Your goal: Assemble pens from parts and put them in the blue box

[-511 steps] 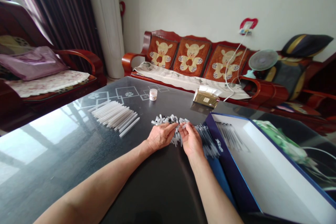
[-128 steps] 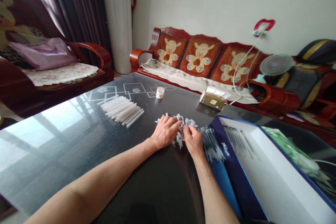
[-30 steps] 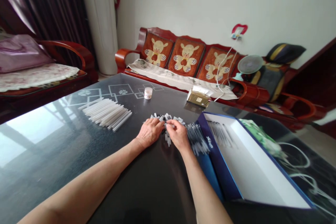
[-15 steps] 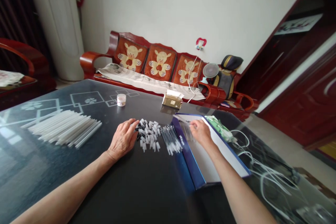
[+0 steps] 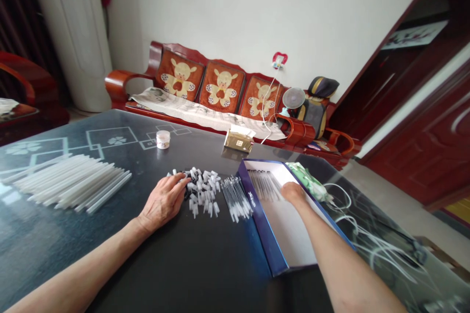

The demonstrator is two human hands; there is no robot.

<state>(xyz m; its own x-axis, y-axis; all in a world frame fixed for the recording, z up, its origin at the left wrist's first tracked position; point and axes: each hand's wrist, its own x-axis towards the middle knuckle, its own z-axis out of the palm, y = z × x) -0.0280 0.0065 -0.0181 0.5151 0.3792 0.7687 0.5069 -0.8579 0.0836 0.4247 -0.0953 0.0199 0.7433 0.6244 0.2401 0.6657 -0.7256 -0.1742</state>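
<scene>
1. Slim, pale pen-like rods with dark ends (image 5: 266,186): laid side by side in a row, dark ends toward the far side, on the floor of the box at its far left.
2. Open rectangular box, dark blue outside and white inside (image 5: 265,234): set on the right of the table, white lettering on its left wall.
3. Right hand (image 5: 293,192): lowered into the box, just right of the rods. The fingers are hidden behind the hand; whether they are apart, together or clamped on a rod cannot be told.
4. Left hand (image 5: 161,204): palm down, fingers loosely extended and slightly apart, fingertips at the left edge of the cap heap.
5. Heap of small white and black plastic caps (image 5: 203,188): loose, mixed in direction, between the left hand and the refills.
6. Thin dark refills with whitish near ends (image 5: 237,198): bundled roughly parallel, between the caps and the box.
7. White straight tubes (image 5: 75,183): stacked in a flat pile at left.
8. Dark glossy table (image 5: 176,264): bears all items above.
9. Small round white jar (image 5: 163,140) and gold tissue pack (image 5: 238,141): on the far side.
</scene>
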